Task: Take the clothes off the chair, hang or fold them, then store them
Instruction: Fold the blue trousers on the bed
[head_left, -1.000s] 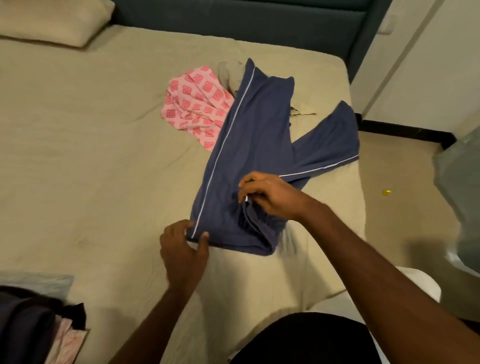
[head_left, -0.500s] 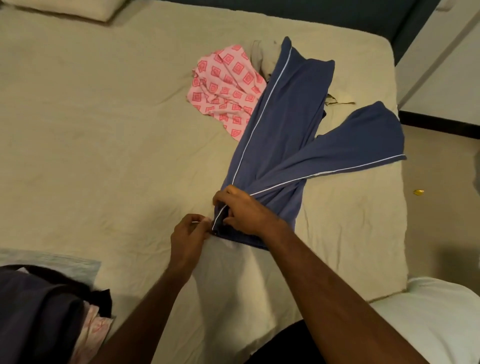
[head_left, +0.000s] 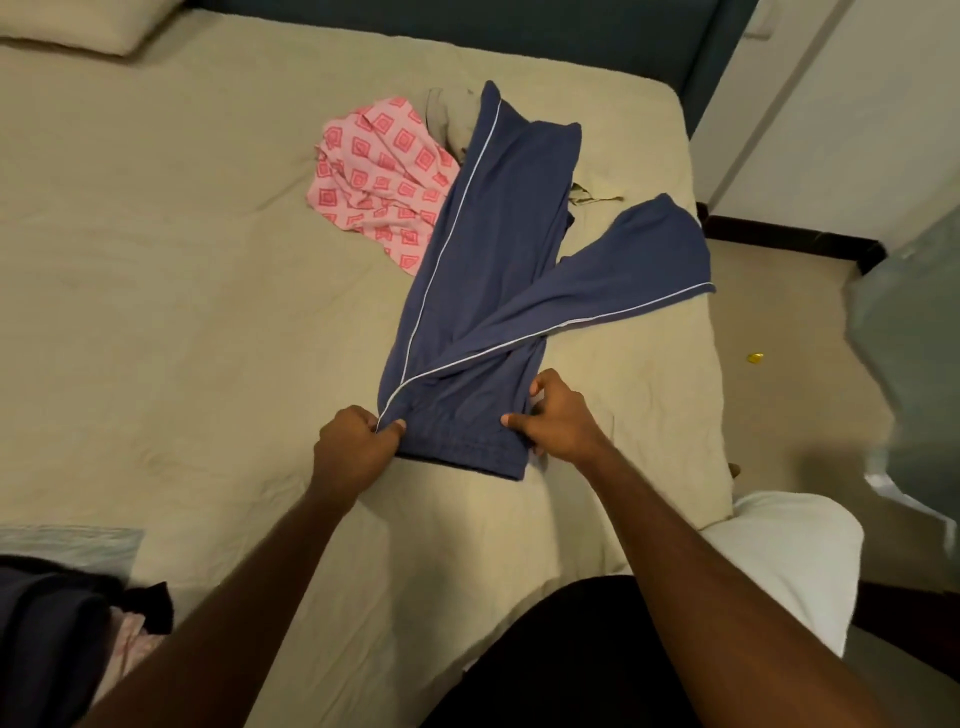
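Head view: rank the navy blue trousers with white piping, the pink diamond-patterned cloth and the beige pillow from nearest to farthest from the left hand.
1. Navy blue trousers with white piping: waistband corner pinched in the left hand.
2. Pink diamond-patterned cloth: farther up the bed, left of the trousers.
3. Beige pillow: far top-left corner.

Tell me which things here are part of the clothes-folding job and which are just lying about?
Part of the job:
- blue trousers, spread on the bed, waistband in the grip of the left hand and right hand
- pink patterned garment, partly under the trousers
- dark clothes pile, bottom left

Just lying about:
- pillow
- small yellow object on the floor
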